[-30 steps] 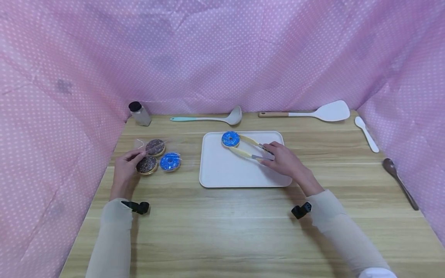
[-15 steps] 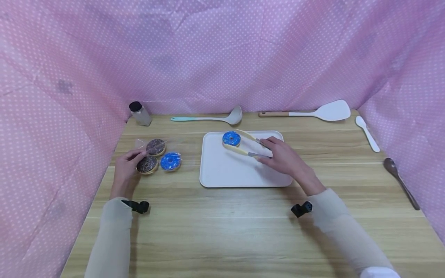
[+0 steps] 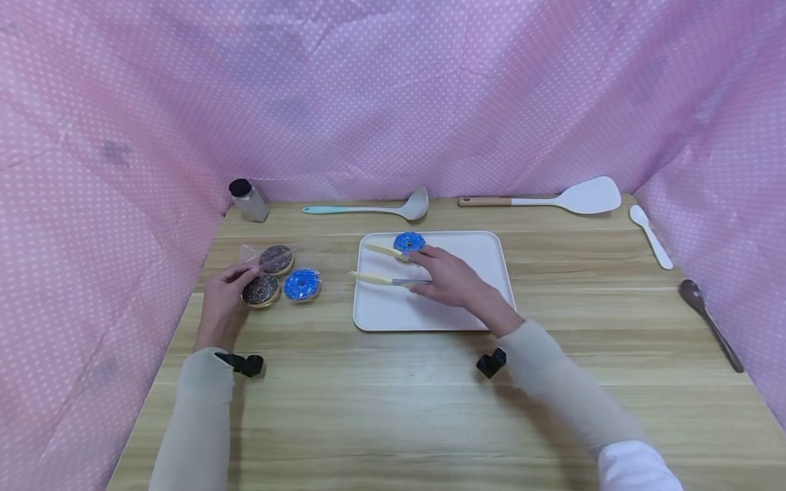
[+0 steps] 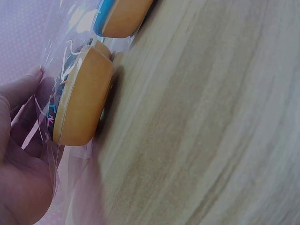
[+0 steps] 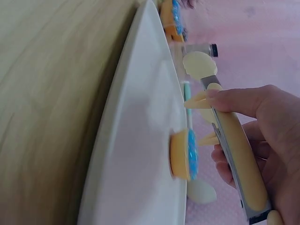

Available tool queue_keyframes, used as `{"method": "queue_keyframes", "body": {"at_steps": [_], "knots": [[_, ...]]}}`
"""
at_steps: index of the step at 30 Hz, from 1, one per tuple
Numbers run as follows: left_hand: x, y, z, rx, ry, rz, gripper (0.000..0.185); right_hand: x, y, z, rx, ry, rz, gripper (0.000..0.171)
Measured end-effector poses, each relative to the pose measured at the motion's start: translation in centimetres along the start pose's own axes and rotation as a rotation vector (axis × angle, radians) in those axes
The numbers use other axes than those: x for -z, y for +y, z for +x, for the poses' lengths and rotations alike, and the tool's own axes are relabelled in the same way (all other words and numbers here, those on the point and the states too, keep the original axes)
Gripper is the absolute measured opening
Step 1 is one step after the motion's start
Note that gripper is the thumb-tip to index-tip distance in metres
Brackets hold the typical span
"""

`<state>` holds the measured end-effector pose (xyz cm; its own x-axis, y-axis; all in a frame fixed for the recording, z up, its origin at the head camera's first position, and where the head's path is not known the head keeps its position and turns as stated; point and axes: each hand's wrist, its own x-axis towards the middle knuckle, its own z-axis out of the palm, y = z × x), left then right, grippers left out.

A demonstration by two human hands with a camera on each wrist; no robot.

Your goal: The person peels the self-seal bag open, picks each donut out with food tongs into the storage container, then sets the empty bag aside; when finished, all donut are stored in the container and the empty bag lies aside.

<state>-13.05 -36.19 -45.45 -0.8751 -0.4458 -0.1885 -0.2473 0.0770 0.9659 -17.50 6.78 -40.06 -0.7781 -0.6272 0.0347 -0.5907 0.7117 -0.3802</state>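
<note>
Cream-coloured silicone-tipped tongs (image 3: 388, 266) sit in your right hand (image 3: 451, 278), fingers curled round the metal handle end, their two arms spread wide and gripping nothing. They point left over the near-left part of the white rectangular plastic tray (image 3: 485, 300). A blue-iced ring doughnut with sprinkles (image 3: 409, 243) lies flat on the tray at its far edge, just behind your right hand and touching neither tong tip as far as the head view shows; the right wrist view shows it (image 5: 183, 155) resting on the tray surface.

Your left hand (image 3: 222, 294) pinches the clear wrapper of a chocolate-iced doughnut with sprinkles (image 3: 260, 291) on the pale wooden table (image 3: 393, 409). A second chocolate-iced doughnut in its wrapper (image 3: 275, 259) lies just behind it, and a wrapped blue-iced doughnut (image 3: 301, 285) just to its right.

Likely trouble: the tong tips could catch the tray rim as they cross toward the wrapped doughnuts and shove the tray. The slippery film could also make the tongs slide off a doughnut, or your pinch could drag a neighbour along. At the far edge stand a small black-capped shaker (image 3: 248, 200), a teal-handled ladle (image 3: 368, 209) and a white spatula with a wooden handle (image 3: 546, 198).
</note>
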Motion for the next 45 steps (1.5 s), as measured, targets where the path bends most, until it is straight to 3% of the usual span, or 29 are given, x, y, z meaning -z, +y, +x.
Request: {"method": "queue_keyframes", "body": {"at_steps": [6,17,25,35,39,45], "knots": [[0.0,-0.2,0.1,-0.026,-0.013,-0.071,0.037,-1.0,-1.3,2.1,0.065,-0.026,0.001,0.059],[0.3,-0.2,0.2,-0.032,-0.036,-0.027,0.037,-1.8,-2.3,4.5,0.103,-0.122,-0.025,0.058],[0.4,0.2,0.0,0.011,-0.061,0.078,0.045,-2.4,-2.7,5.1,0.159,-0.183,0.005,0.058],[0.3,0.4,-0.3,0.022,-0.105,-0.001,0.043,-3.1,-3.3,6.2,0.216,-0.214,0.027,0.060],[0.3,0.3,-0.2,0.000,-0.107,-0.019,0.039,-3.4,-3.7,6.5,0.215,-0.215,0.029,0.060],[0.5,0.3,-0.1,-0.107,-0.097,0.090,0.032,-3.5,-4.1,6.6,0.202,-0.214,0.030,0.059]]}}
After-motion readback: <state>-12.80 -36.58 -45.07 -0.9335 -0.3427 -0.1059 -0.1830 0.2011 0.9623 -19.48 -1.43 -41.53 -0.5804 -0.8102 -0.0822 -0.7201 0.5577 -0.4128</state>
